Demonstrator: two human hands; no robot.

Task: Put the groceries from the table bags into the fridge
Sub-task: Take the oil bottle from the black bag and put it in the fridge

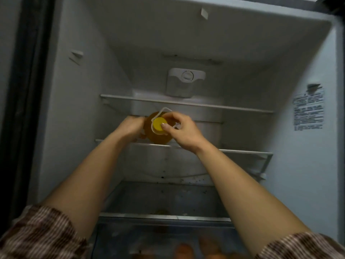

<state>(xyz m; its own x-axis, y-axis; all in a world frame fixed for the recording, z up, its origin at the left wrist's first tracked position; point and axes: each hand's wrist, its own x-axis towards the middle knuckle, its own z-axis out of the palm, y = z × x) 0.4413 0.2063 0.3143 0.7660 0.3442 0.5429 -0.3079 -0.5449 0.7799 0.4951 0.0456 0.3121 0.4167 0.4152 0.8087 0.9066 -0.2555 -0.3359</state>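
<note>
Closest to you, your striped sleeves frame the bottom of the view, and between them the crisper drawer holds some rounded orange-brown items, too blurred to name. Above the drawer lies the glass cover shelf. Both your bare forearms reach over it to the middle shelf. That is where the task's thing is: an amber bottle with a yellow cap and a white carry handle, upright at the left-centre of that shelf, just behind its front rim. Your left hand wraps the bottle's left side, with the fingers going round out of sight. Your right hand is curled over the top, the thumb pressed on the cap's edge and the fingers bent about the neck and handle. So both hands have hold of it, neither slack. I judge you are in the act of placing this bottle. Whether its base has settled flat on the shelf cannot be told from here. Next, make sure it stands firm and clear of the rim before you loosen either grip, then draw your hands back without catching the handle. Beyond the bottle, the upper shelf crosses the cavity, the white control housing sits on the back wall, and a printed label is stuck to the right wall.
</note>
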